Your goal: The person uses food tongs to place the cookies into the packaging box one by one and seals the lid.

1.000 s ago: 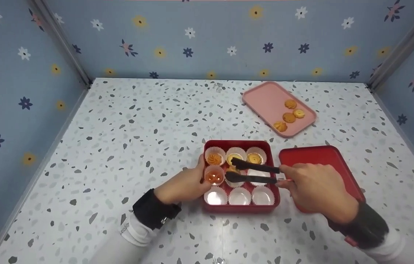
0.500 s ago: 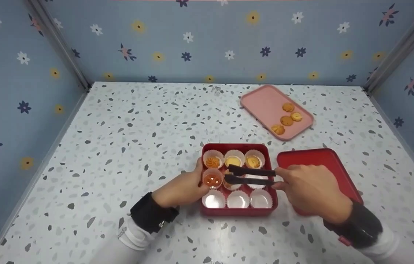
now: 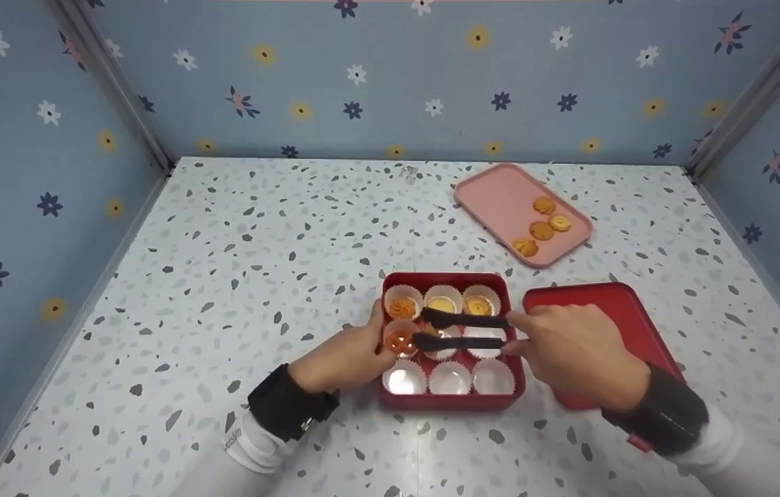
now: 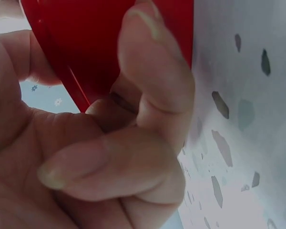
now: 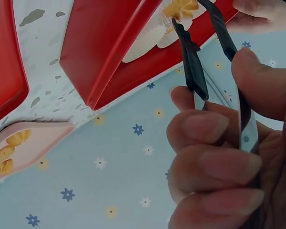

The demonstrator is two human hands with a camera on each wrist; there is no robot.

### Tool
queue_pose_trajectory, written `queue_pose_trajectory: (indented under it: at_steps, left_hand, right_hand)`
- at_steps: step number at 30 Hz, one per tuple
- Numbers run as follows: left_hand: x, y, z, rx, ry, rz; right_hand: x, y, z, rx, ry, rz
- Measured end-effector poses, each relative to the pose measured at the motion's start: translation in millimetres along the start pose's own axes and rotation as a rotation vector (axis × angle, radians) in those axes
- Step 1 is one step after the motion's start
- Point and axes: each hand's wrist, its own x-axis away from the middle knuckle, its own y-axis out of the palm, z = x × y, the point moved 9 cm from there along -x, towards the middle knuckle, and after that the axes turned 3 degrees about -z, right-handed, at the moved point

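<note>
My left hand [image 3: 345,355] grips the left wall of a red box [image 3: 452,403], fingers curled along its outside in the left wrist view. White fluted paper cups [image 3: 450,378] stand in rows inside. Cookies fill the back row, among them a swirled cookie [image 3: 402,307] and a ring-shaped cookie [image 3: 478,306]. At the left of the middle row lies an orange-glazed cookie [image 3: 401,341]. My right hand [image 3: 580,352] holds black-tipped tongs [image 3: 462,320], tips spread over the middle cup. A yellow cookie [image 5: 181,8] shows by the tips in the right wrist view, partly hidden from the head camera.
Right of the box lies a red lid [image 3: 593,295], partly under my right hand in view. Farther back, a pink tray [image 3: 493,193] carries several cookies [image 3: 541,230]. Blue flowered panels [image 3: 390,83] bound the speckled table [image 3: 259,262] behind and at both sides.
The tongs' tips drew closer together half a second ago and now stand wider apart, a little farther left. The left hand keeps its hold on the box. The head view tilted slightly.
</note>
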Motion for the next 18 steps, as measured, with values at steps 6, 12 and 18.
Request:
queue_pose_trajectory:
  at_steps: [6,12,18]
  left_hand:
    - [0.1,-0.2,-0.3,0.024,-0.008,-0.001]
    - [-0.1,0.3,-1.1,0.017,-0.004,-0.001]
    - [1.5,0.6,-0.1,0.003,-0.008,-0.002]
  right_hand:
    - [-3.5,-6,1,0.008,0.030,-0.050]
    - [-6.4,-11,-2,0.048,0.032,-0.074]
    - [-9.3,-19,-10,0.087,0.003,-0.077]
